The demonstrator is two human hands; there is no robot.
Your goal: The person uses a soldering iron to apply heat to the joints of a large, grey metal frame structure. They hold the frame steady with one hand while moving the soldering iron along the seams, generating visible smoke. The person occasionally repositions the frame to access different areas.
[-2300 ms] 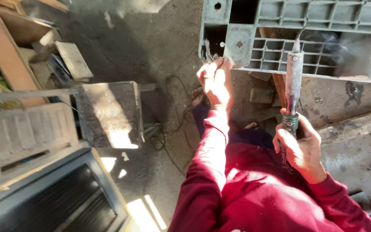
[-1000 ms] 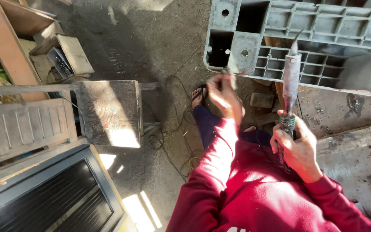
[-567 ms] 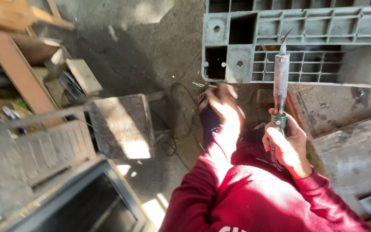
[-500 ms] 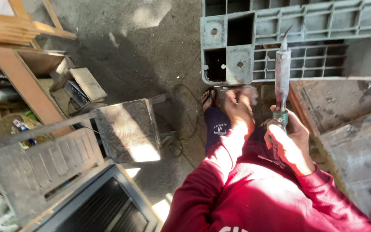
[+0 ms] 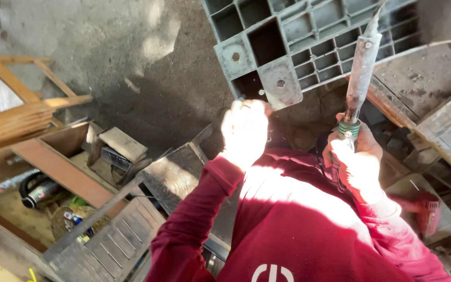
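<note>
Gripping the green-collared handle of a long grey metal tool (image 5: pixel 360 73), the right hand (image 5: pixel 357 159) is closed around it and holds it upright, tip against the grey plastic pallet (image 5: pixel 293 39). The left hand (image 5: pixel 245 131) sits just below the pallet's corner block, overexposed by sunlight; whether it is open or closed cannot be told. A red power tool (image 5: pixel 428 211) lies at lower right.

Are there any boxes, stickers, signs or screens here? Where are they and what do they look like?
White logo mark: printed low on the dark red sweatshirt, round with a stroke through it.
Small package or can: in the clutter at lower left, with blue, red and white patches; too small to tell more.
No signs or screens in view.
</note>
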